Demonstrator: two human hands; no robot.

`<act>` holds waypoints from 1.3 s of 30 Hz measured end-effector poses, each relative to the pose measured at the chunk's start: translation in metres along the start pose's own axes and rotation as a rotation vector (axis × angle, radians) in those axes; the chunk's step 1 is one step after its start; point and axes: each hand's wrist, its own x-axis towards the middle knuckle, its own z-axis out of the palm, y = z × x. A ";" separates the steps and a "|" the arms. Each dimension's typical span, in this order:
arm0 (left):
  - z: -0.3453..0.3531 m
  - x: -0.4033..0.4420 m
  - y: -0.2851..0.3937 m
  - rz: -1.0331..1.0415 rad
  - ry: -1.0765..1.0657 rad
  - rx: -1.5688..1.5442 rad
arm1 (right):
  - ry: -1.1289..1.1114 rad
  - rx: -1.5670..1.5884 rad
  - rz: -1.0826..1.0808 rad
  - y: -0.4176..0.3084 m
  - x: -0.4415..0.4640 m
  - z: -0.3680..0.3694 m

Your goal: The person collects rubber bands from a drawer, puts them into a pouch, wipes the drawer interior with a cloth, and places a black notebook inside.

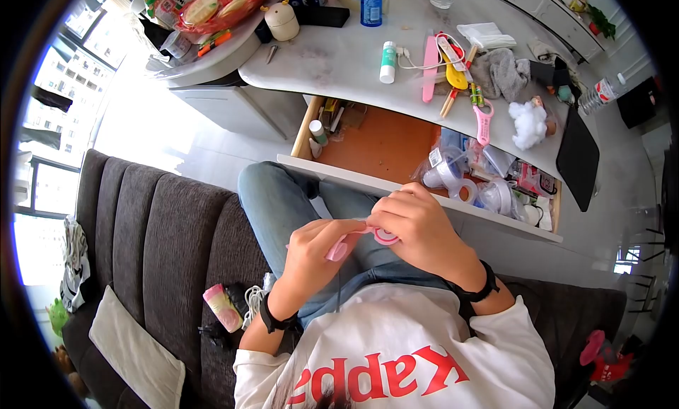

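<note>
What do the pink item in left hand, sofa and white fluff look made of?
Pink item: perhaps smooth plastic, from its even colour; too small to confirm. Sofa: likely matte fabric, from its finely ribbed texture. White fluff: matte fibre stuffing, perhaps cotton, from its wispy outline.

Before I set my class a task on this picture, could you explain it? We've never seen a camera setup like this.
There is no machine: one camera on a person's head looks forward and down at two bare hands, the left hand and right hand. Together they hold a small pink item, partly hidden by fingers. On the marbled tabletop are a green-and-white glue stick, a gray cloth and white fluffy stuffing. Below it, an open drawer holds assorted small things.
</note>
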 end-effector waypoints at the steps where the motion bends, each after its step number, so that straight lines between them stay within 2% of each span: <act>1: 0.000 0.001 -0.001 0.055 0.018 0.026 | 0.010 -0.002 -0.004 0.000 0.001 0.000; 3: 0.001 0.002 -0.004 0.159 0.054 0.079 | 0.028 -0.004 -0.013 -0.001 0.002 0.000; 9: 0.001 0.006 -0.003 0.051 0.066 0.015 | 0.048 -0.004 -0.023 0.003 0.007 -0.001; 12: -0.003 0.007 0.000 -0.014 -0.042 -0.011 | 0.007 -0.051 -0.028 0.006 0.007 -0.001; 15: -0.012 0.005 -0.003 0.014 -0.214 0.018 | -0.030 -0.041 -0.054 0.006 0.005 -0.002; 18: -0.010 0.005 0.002 -0.002 -0.384 0.156 | -0.021 -0.090 -0.103 0.005 0.002 0.011; 21: -0.009 0.000 -0.005 0.025 -0.364 0.112 | -0.089 -0.046 -0.016 0.005 0.001 0.008; 24: -0.005 -0.005 0.001 -0.051 -0.125 -0.051 | -0.110 0.047 -0.001 0.000 -0.001 0.005; 27: -0.016 -0.003 -0.016 0.099 -0.188 0.033 | -0.099 0.051 -0.048 0.003 -0.003 0.009; 28: -0.020 0.001 -0.005 0.024 -0.188 0.038 | -0.098 0.068 -0.042 0.004 -0.002 0.008; 34: -0.018 -0.006 -0.011 0.118 -0.058 0.091 | -0.072 0.066 -0.024 0.009 -0.003 -0.006; 37: -0.018 -0.008 -0.013 0.117 -0.081 0.078 | -0.097 0.089 -0.013 0.010 -0.006 -0.008; 39: -0.026 -0.005 -0.010 -0.001 -0.117 0.036 | -0.124 0.121 0.046 0.019 -0.008 -0.016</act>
